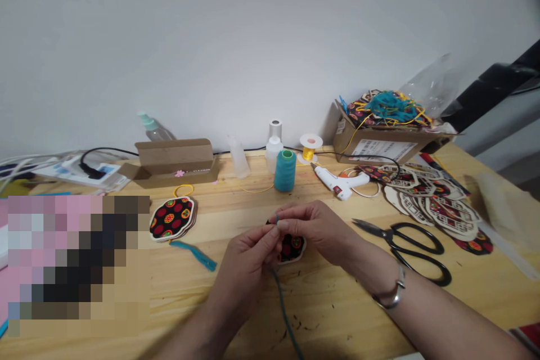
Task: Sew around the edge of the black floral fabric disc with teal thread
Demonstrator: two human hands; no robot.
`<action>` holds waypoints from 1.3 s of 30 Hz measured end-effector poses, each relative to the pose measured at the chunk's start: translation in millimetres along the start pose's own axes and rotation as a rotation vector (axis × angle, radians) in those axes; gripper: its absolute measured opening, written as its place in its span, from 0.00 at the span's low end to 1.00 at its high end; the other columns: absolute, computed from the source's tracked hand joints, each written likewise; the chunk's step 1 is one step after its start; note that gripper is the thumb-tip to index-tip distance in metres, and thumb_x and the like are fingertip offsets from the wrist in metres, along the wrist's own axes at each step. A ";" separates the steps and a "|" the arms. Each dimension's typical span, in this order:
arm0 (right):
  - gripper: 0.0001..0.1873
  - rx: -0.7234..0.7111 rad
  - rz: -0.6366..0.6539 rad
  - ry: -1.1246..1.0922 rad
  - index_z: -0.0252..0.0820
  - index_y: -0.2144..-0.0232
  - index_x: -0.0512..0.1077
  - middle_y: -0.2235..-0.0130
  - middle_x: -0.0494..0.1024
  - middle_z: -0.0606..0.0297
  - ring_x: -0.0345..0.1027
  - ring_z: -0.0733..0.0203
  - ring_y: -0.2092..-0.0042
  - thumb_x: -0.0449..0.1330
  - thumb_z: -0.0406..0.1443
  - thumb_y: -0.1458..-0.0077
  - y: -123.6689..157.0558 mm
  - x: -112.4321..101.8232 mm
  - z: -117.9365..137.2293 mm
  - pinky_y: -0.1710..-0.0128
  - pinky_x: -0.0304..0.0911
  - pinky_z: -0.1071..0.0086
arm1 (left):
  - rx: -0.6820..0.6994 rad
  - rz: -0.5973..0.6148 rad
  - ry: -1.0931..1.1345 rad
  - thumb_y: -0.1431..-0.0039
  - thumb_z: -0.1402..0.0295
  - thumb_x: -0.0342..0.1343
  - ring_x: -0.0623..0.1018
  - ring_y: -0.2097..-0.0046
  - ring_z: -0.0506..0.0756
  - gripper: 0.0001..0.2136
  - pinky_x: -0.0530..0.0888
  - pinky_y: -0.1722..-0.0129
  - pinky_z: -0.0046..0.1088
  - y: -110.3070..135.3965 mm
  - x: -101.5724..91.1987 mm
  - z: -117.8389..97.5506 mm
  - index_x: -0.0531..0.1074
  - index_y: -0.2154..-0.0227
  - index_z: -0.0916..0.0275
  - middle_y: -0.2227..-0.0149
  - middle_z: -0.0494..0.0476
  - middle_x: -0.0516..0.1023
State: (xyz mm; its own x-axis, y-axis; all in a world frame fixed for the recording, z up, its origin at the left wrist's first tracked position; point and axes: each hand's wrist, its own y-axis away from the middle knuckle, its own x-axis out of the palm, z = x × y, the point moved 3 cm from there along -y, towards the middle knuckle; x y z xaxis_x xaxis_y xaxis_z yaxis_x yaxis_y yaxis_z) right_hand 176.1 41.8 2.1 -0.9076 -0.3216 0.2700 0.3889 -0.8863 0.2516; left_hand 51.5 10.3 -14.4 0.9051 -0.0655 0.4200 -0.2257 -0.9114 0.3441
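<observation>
My left hand (253, 250) and my right hand (314, 230) meet at the middle of the table, fingertips pinched together. A short bit of teal thread (277, 217) pokes up between them, and a longer teal strand (283, 304) trails from under my left hand toward the front edge. Just below my right fingers shows a black patterned piece with red spots and a pale scalloped rim (292, 248); my hands cover much of it, and I cannot tell whether it is gripped. Behind my hands stands a teal thread cone (286, 171).
Black-handled scissors (392, 236) lie right of my hands. Beyond are a white glue gun (343, 181), a yellow thread spool (310, 149) and loose patterned pieces (451, 214). A filled carton (379, 143) stands back right. Stacked pieces (172, 218) with a teal tassel (196, 255) lie left.
</observation>
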 end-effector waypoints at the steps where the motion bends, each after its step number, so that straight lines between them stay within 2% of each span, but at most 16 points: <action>1: 0.10 -0.002 -0.004 -0.004 0.36 0.73 0.77 0.67 0.74 0.64 0.66 0.66 0.67 0.64 0.37 0.60 -0.2 -0.3 -0.3 0.65 0.60 0.70 | -0.002 0.006 -0.016 0.49 0.65 0.58 0.55 0.78 0.46 0.10 0.53 0.78 0.23 -0.1 -0.8 0.8 0.73 0.80 0.65 0.82 0.46 0.60; 4: 0.09 0.003 -0.016 -0.018 0.36 0.74 0.77 0.67 0.74 0.63 0.66 0.65 0.69 0.65 0.37 0.62 -0.5 -1.0 -1.3 0.67 0.60 0.69 | -0.002 0.012 -0.065 0.48 0.65 0.57 0.55 0.78 0.46 0.10 0.54 0.78 0.22 0.1 -3.4 2.5 0.73 0.78 0.66 0.82 0.46 0.61; 8: 0.07 -0.017 -0.042 0.012 0.37 0.77 0.77 0.68 0.74 0.64 0.65 0.65 0.68 0.65 0.36 0.61 -0.3 -2.1 -0.4 0.66 0.60 0.69 | -0.001 0.010 -0.136 0.48 0.64 0.57 0.59 0.77 0.46 0.10 0.60 0.74 0.23 0.7 -4.0 2.0 0.74 0.79 0.65 0.80 0.48 0.65; 13: 0.06 -0.084 -0.134 0.036 0.37 0.80 0.75 0.69 0.74 0.65 0.65 0.65 0.67 0.65 0.35 0.62 0.1 -3.2 2.9 0.65 0.59 0.70 | 0.033 -0.039 -0.238 0.48 0.63 0.57 0.67 0.71 0.50 0.08 0.64 0.69 0.25 0.4 -3.0 -1.9 0.77 0.70 0.62 0.76 0.51 0.71; 15: 0.06 -0.099 -0.149 -0.012 0.37 0.79 0.75 0.71 0.73 0.66 0.64 0.68 0.70 0.65 0.36 0.60 0.9 -4.1 5.0 0.68 0.59 0.71 | 0.057 -0.047 -0.272 0.48 0.63 0.57 0.69 0.69 0.51 0.09 0.65 0.67 0.25 0.5 -1.8 -4.3 0.77 0.68 0.61 0.74 0.51 0.73; 18: 0.09 -0.110 -0.081 -0.109 0.37 0.72 0.75 0.80 0.69 0.70 0.59 0.73 0.78 0.62 0.38 0.53 3.5 -5.0 11.7 0.76 0.55 0.76 | 0.079 -0.055 -0.324 0.47 0.64 0.56 0.70 0.67 0.52 0.09 0.66 0.65 0.25 1.9 0.8 -8.9 0.78 0.68 0.61 0.72 0.52 0.76; 21: 0.10 -0.161 0.033 -0.210 0.36 0.74 0.72 0.80 0.70 0.68 0.61 0.73 0.80 0.59 0.39 0.49 8.6 -6.5 23.5 0.82 0.51 0.79 | 0.098 -0.083 -0.397 0.46 0.65 0.54 0.71 0.66 0.52 0.08 0.66 0.65 0.24 3.1 1.2 -11.6 0.77 0.69 0.61 0.71 0.53 0.77; 26: 0.06 -0.360 -0.018 -0.343 0.39 0.73 0.68 0.76 0.72 0.69 0.64 0.73 0.78 0.59 0.35 0.47 17.3 -19.8 44.2 0.79 0.56 0.80 | 0.211 -0.121 -0.527 0.45 0.64 0.53 0.71 0.62 0.53 0.09 0.66 0.61 0.27 -0.6 -4.9 -9.9 0.76 0.70 0.60 0.66 0.53 0.75; 28: 0.06 -0.438 -0.061 -0.340 0.39 0.73 0.68 0.75 0.71 0.70 0.63 0.74 0.77 0.58 0.35 0.46 19.7 -24.7 50.1 0.78 0.56 0.80 | 0.321 -0.213 -0.564 0.45 0.65 0.53 0.69 0.56 0.53 0.08 0.64 0.57 0.27 -0.4 -8.7 -12.6 0.75 0.65 0.57 0.57 0.53 0.72; 30: 0.07 -0.499 -0.104 -0.311 0.39 0.74 0.68 0.75 0.71 0.70 0.63 0.74 0.76 0.57 0.35 0.46 21.7 -27.5 54.5 0.77 0.57 0.80 | 0.427 -0.357 -0.576 0.46 0.66 0.55 0.67 0.53 0.52 0.12 0.63 0.55 0.26 3.4 -12.4 -17.1 0.72 0.58 0.53 0.51 0.51 0.68; 32: 0.07 -0.542 -0.144 -0.265 0.40 0.74 0.68 0.75 0.71 0.70 0.63 0.73 0.76 0.56 0.34 0.45 23.5 -28.0 57.1 0.77 0.58 0.79 | 0.475 -0.419 -0.498 0.46 0.66 0.55 0.69 0.58 0.50 0.12 0.64 0.59 0.24 8.8 -13.5 -19.9 0.71 0.57 0.52 0.56 0.49 0.71; 33: 0.06 -0.558 -0.159 -0.240 0.40 0.74 0.68 0.74 0.71 0.70 0.63 0.73 0.75 0.56 0.34 0.45 24.3 -27.6 57.7 0.77 0.58 0.79 | 0.456 -0.386 -0.427 0.46 0.65 0.55 0.70 0.63 0.49 0.08 0.64 0.63 0.23 10.8 -12.7 -19.7 0.72 0.61 0.54 0.63 0.49 0.73; 34: 0.06 -0.572 -0.169 -0.213 0.40 0.74 0.68 0.74 0.71 0.70 0.63 0.72 0.75 0.56 0.34 0.46 25.2 -26.8 57.8 0.76 0.58 0.78 | 0.389 -0.299 -0.353 0.45 0.65 0.54 0.69 0.69 0.48 0.06 0.64 0.69 0.22 11.7 -10.5 -18.0 0.74 0.67 0.56 0.70 0.48 0.73; 36: 0.05 -0.597 -0.164 -0.154 0.41 0.73 0.68 0.74 0.71 0.70 0.64 0.71 0.75 0.56 0.34 0.46 27.0 -23.9 56.7 0.76 0.59 0.76 | 0.162 -0.050 -0.223 0.44 0.63 0.53 0.66 0.78 0.46 0.10 0.60 0.78 0.21 12.7 -3.0 -11.3 0.75 0.75 0.61 0.80 0.49 0.72; 37: 0.05 -0.608 -0.149 -0.119 0.41 0.73 0.68 0.74 0.71 0.69 0.64 0.70 0.75 0.56 0.34 0.45 28.2 -21.8 55.6 0.76 0.59 0.75 | 0.029 0.072 -0.171 0.44 0.63 0.53 0.66 0.80 0.46 0.12 0.58 0.80 0.21 13.6 1.3 -7.5 0.75 0.76 0.63 0.81 0.51 0.73; 39: 0.05 -0.621 -0.101 -0.022 0.41 0.72 0.68 0.75 0.71 0.69 0.64 0.69 0.75 0.54 0.33 0.44 31.4 -16.5 53.0 0.75 0.60 0.73 | -0.167 0.238 -0.048 0.44 0.62 0.52 0.72 0.78 0.48 0.13 0.60 0.80 0.22 15.3 7.9 -2.6 0.77 0.72 0.66 0.75 0.57 0.78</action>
State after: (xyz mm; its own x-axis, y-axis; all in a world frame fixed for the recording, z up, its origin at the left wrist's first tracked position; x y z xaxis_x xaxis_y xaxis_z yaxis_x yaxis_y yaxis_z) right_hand 211.6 36.9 54.8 -0.9291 -0.2252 0.2934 0.1311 -0.9423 -0.3079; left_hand 54.2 -3.1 -3.6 0.8346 -0.2921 0.4670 -0.4863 -0.7889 0.3757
